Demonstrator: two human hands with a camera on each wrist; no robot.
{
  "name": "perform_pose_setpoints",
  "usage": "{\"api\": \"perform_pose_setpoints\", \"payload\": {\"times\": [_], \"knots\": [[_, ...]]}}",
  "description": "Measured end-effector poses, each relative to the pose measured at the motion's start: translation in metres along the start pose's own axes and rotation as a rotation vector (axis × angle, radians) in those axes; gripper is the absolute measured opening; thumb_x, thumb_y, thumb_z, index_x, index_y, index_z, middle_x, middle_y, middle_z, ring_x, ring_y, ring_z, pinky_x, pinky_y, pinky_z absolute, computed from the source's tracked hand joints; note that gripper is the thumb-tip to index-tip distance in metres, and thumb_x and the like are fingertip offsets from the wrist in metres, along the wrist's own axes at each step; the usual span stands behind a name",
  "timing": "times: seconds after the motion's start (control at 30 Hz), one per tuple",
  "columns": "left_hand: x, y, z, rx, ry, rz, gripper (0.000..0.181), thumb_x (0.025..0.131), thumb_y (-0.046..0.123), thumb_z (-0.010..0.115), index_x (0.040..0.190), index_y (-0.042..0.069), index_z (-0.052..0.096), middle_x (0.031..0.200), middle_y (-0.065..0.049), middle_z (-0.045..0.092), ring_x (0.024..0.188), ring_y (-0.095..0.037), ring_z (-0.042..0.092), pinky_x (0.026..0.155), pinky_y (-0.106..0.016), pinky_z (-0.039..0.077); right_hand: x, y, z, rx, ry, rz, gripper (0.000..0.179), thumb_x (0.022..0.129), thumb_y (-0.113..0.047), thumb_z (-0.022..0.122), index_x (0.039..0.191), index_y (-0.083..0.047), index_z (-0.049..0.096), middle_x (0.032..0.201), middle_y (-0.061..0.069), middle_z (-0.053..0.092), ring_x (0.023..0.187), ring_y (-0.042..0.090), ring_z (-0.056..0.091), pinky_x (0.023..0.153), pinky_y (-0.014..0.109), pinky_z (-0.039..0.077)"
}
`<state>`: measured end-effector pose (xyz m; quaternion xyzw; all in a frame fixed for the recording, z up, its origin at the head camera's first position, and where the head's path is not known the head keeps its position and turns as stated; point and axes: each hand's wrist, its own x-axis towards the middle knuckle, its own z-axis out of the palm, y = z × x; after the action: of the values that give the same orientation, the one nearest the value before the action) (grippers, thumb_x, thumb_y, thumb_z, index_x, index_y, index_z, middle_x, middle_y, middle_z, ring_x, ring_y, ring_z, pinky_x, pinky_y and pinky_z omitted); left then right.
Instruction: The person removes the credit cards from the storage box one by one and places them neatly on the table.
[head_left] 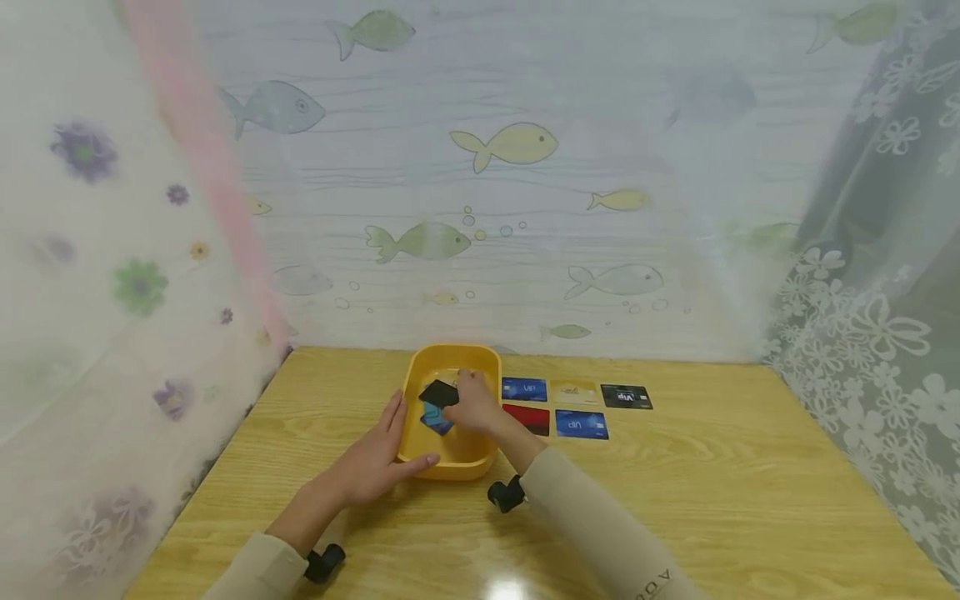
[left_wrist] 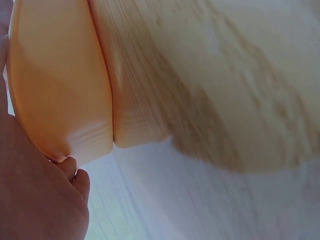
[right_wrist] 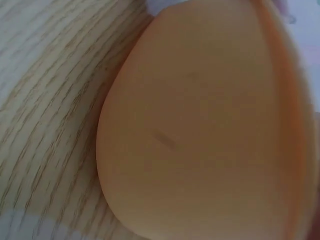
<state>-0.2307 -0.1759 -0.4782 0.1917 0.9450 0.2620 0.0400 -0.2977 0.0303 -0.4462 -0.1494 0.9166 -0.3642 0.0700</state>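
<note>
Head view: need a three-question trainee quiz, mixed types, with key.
1. How many cards lie on the wooden table beside the yellow bin?
2. True or false: the right hand reaches inside the yellow bin.
3. Which card is rightmost in the far row on the table? A) red card B) black Vip card C) gold card

Key: 1. Five. 2. True. 3. B.

Left hand (head_left: 371, 462): fingers straight, thumb spread | Right hand (head_left: 476, 407): nearer far edge of table (head_left: 712, 500), grasp unclear | Left forearm (head_left: 258, 571), right forearm (head_left: 600, 529): sleeved, converging toward that edge
</note>
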Motion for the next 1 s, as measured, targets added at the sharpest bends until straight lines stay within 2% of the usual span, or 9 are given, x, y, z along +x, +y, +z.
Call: {"api": "perform_pose_setpoints", "payload": {"times": [0.2, 0.37, 0.5, 0.67, 0.87, 1.0], "knots": [[-0.002, 0.001, 0.002, 0.006, 0.005, -0.002, 0.109, 0.097, 0.068, 0.054, 0.163, 0.000, 0.000, 0.171, -0.014, -0.009, 0.152, -0.039, 0.023, 0.119, -0.054, 0.030, 0.011, 0.006, 0.013, -0.065, 0.045, 0.021, 0.058, 0.093, -0.013, 0.074, 0.138, 0.010, 0.048, 0.144, 0.030, 0.040, 0.124, 0.044, 0.048, 0.103, 0.051, 0.048], [-0.002, 0.002, 0.003, 0.000, 0.012, -0.004, 0.110, 0.096, 0.067, 0.055, 0.163, -0.001, 0.001, 0.171, -0.015, -0.008, 0.152, -0.039, 0.023, 0.119, -0.055, 0.031, 0.016, 0.010, 0.019, -0.124, 0.067, 0.049, 0.045, 0.093, -0.015, 0.075, 0.127, 0.007, 0.058, 0.136, 0.026, 0.044, 0.117, 0.039, 0.046, 0.097, 0.049, 0.048], [-0.002, 0.003, 0.001, -0.006, 0.015, -0.002, 0.109, 0.097, 0.068, 0.054, 0.163, 0.000, 0.000, 0.171, -0.014, -0.008, 0.151, -0.040, 0.026, 0.117, -0.055, 0.033, 0.018, 0.008, 0.019, -0.138, 0.088, 0.061, 0.040, 0.093, -0.014, 0.074, 0.124, 0.008, 0.061, 0.136, 0.028, 0.045, 0.118, 0.041, 0.044, 0.096, 0.049, 0.047], [-0.002, 0.003, 0.000, 0.004, 0.020, 0.008, 0.109, 0.097, 0.067, 0.054, 0.163, -0.001, 0.000, 0.171, -0.016, -0.008, 0.151, -0.041, 0.027, 0.117, -0.055, 0.034, 0.019, 0.008, 0.020, -0.157, 0.116, 0.069, 0.036, 0.093, -0.015, 0.075, 0.120, 0.006, 0.064, 0.129, 0.025, 0.048, 0.115, 0.039, 0.045, 0.094, 0.049, 0.047], [-0.001, 0.003, 0.000, 0.013, 0.011, -0.009, 0.112, 0.095, 0.072, 0.052, 0.163, 0.001, -0.002, 0.171, -0.015, -0.009, 0.151, -0.040, 0.027, 0.117, -0.055, 0.033, 0.022, 0.010, 0.024, -0.177, 0.181, 0.063, 0.042, 0.091, -0.016, 0.079, 0.123, 0.004, 0.061, 0.129, 0.023, 0.048, 0.119, 0.038, 0.043, 0.098, 0.049, 0.046], [-0.001, 0.003, 0.000, 0.012, 0.004, -0.019, 0.115, 0.093, 0.076, 0.051, 0.163, 0.003, -0.004, 0.171, -0.013, -0.010, 0.151, -0.039, 0.027, 0.118, -0.054, 0.033, 0.024, 0.011, 0.025, -0.219, 0.195, 0.067, 0.044, 0.090, -0.017, 0.079, 0.125, 0.001, 0.060, 0.124, 0.020, 0.056, 0.119, 0.038, 0.049, 0.100, 0.052, 0.045]]}}
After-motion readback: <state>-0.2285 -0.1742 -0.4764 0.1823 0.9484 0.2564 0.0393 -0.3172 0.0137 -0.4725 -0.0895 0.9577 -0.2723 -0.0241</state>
